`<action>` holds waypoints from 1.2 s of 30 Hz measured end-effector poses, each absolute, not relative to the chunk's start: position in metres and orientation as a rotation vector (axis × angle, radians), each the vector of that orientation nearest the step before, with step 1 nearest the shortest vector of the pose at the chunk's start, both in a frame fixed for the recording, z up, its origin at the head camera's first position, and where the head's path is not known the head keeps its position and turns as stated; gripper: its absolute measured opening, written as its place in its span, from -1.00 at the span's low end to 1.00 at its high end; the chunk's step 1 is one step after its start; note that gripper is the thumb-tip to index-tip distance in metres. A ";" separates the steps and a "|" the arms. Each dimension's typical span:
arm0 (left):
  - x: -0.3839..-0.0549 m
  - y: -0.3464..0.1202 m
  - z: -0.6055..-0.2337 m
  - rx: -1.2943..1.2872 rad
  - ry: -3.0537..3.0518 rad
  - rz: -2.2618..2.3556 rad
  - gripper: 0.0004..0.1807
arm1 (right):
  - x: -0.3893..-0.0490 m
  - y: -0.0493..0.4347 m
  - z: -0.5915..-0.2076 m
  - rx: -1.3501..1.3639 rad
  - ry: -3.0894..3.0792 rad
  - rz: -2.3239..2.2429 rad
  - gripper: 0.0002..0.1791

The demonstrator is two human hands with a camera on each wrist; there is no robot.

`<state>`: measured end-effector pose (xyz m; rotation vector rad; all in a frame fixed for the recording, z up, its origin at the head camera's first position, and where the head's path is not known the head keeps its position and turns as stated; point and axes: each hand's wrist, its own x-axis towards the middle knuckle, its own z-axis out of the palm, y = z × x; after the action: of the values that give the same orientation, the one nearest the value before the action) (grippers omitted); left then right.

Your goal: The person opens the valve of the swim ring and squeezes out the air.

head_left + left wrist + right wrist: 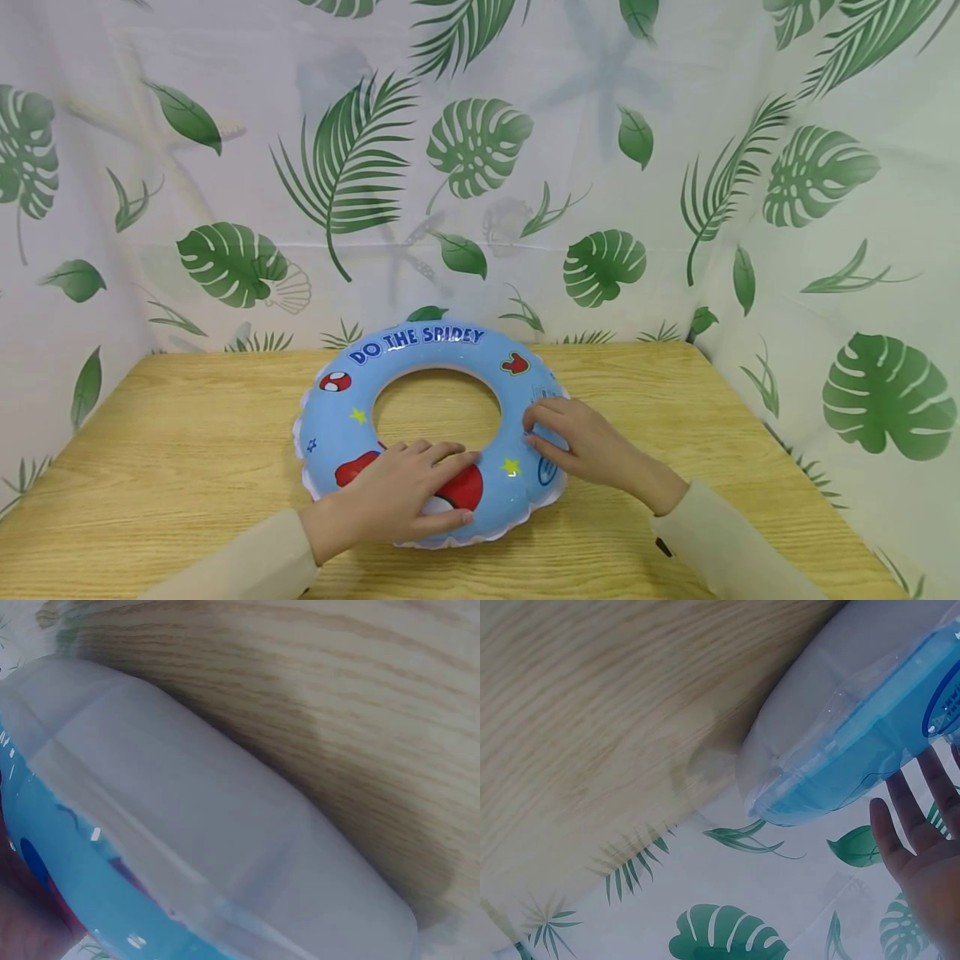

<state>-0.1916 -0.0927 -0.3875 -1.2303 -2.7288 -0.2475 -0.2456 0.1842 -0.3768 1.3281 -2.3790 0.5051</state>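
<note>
A blue inflated swim ring point(442, 354) with a pale underside and "DO THE SPIDEY" lettering lies on the wooden table in the head view. My left hand point(397, 492) rests across its near side, fingers extended over a red printed figure. On the ring's right side, my right hand point(585, 437) has bent fingers, with thumb and index tips close together at the surface, pinching a small spot; what lies between them is hidden. The right wrist view shows fingers point(919, 825) of that hand by the ring's blue edge. The left wrist view mostly shows the pale underside point(195, 787).
The wood-grain table point(187, 425) extends to both sides of the ring. A white curtain point(540, 150) with green leaf prints stands behind the table and along its sides.
</note>
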 end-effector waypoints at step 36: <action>-0.202 -0.085 -0.393 -1.173 -2.758 -0.249 -0.30 | -0.265 0.193 -0.388 1.295 -2.413 0.829 -0.86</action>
<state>-0.2018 -0.0850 -0.3927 -1.1733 -2.7581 -0.2491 -0.2654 0.1931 -0.3884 1.2947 -2.4127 0.8285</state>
